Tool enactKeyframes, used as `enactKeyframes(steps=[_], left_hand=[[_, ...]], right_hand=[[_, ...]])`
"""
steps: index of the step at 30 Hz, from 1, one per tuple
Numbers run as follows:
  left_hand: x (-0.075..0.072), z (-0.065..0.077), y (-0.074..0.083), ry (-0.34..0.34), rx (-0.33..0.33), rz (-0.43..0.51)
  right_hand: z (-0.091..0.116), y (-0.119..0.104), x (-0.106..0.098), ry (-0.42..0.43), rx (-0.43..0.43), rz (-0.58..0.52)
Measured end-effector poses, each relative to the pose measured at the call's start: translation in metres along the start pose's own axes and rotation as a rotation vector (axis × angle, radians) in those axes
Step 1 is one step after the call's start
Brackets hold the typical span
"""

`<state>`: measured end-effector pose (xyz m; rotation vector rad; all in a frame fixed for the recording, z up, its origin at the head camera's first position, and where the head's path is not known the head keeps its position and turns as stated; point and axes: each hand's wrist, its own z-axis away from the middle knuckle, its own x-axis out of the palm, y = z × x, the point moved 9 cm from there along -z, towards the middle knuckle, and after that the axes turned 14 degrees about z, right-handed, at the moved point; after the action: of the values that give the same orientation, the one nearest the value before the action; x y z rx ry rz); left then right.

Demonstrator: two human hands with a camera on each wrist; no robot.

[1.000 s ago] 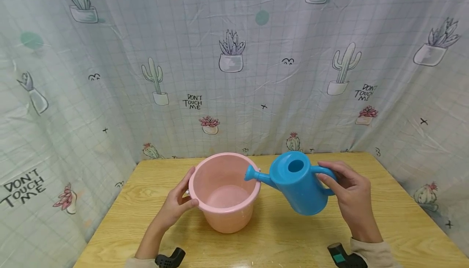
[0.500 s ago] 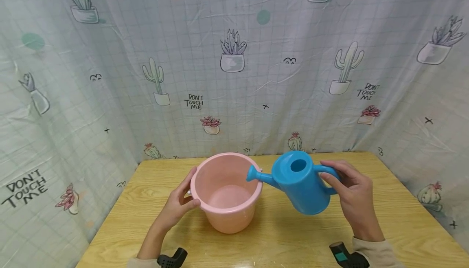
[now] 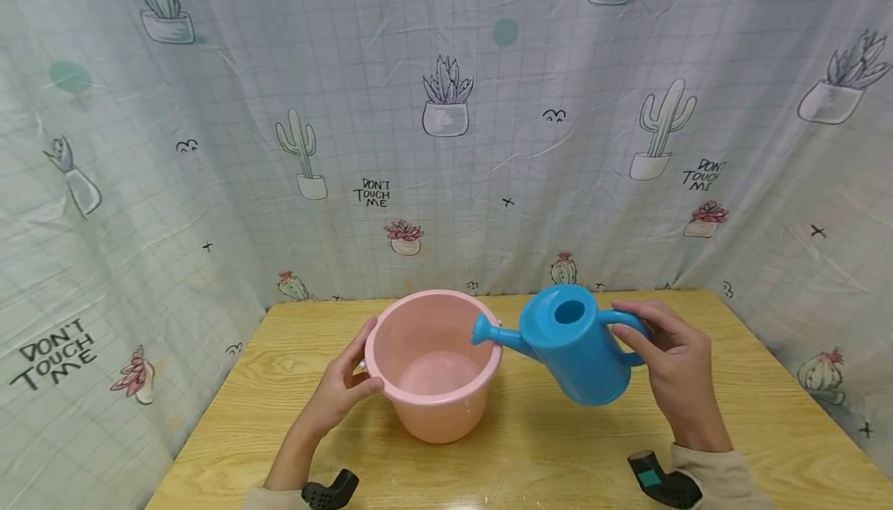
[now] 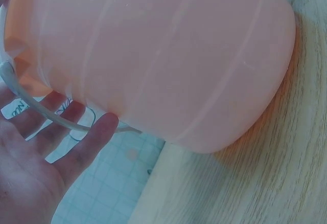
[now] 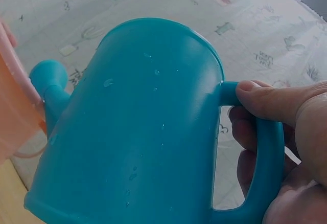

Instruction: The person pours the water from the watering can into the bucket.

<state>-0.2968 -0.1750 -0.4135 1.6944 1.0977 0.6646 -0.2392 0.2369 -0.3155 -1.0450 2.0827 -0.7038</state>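
Observation:
A pink bucket (image 3: 436, 421) stands on the wooden table. My left hand (image 3: 336, 390) is spread against its left side: the thumb lies on the rim, and the extended fingers (image 4: 76, 157) touch the outer wall beside the pale bail handle (image 4: 38, 109). My right hand (image 3: 673, 366) grips the handle of a blue watering can (image 3: 584, 363), held above the table and tipped toward the bucket. Its spout head (image 3: 481, 329) is over the bucket's right rim. Droplets dot the can's side in the right wrist view. No stream of water is visible.
The wooden table (image 3: 265, 370) carries the bucket. A curtain (image 3: 460, 169) printed with potted cacti hangs behind and along both sides. Black devices (image 3: 331, 490) are strapped to both wrists, over beige sleeves.
The whole head view has drifted slightly to the right. The hands, the bucket and the tipped watering can keep nearly the same places relative to one another.

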Motion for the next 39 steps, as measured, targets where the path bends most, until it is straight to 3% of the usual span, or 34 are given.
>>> enactKeyframes(steps=[12,25,39], left_hand=[[-0.0022,0.0001,-0.0028,0.014,-0.012,-0.009],[0.0002,0.0012,0.0012,0.014,-0.007,-0.014],[-0.0029,0.0018,-0.0003,0.013,0.009,-0.027]], right_hand=[[-0.0051,-0.0053,0.0013,-0.038,-0.044,-0.005],[-0.0045,-0.006,0.0015,-0.033,-0.036,-0.032],[-0.0034,-0.0081,0.0042,-0.029,-0.068,0.032]])
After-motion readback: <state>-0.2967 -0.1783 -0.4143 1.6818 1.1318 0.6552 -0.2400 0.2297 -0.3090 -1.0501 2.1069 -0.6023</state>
